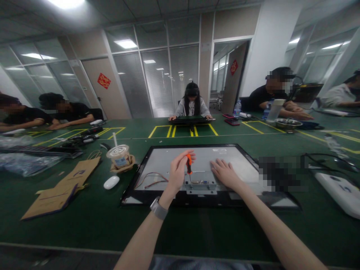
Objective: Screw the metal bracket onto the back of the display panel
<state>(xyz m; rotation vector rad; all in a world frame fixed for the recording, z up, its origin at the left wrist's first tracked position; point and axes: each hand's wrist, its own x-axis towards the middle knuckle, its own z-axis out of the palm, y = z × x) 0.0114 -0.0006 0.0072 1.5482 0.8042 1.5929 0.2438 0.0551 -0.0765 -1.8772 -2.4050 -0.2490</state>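
An open flat display panel [157,161] with a black frame lies on the green table in front of me, its grey metal back facing up. My left hand [177,169] is closed around an orange and black screwdriver [189,162]. The screwdriver stands nearly upright, its shaft pointing down at the left end of a metal bracket [201,187] with ports near the panel's close edge. Whether the tip sits in a screw is too small to tell. Flat on the panel's back, fingers spread, rests my right hand [225,171]. Thin cables [153,180] lie left of the bracket.
Left of the panel are a lidded drink cup [119,155] with a straw, a white mouse [111,182] and a paper bag [64,187]. A white device [339,191] with cables lies on the right. Across the table a person [192,101] holds another panel; others sit at both sides.
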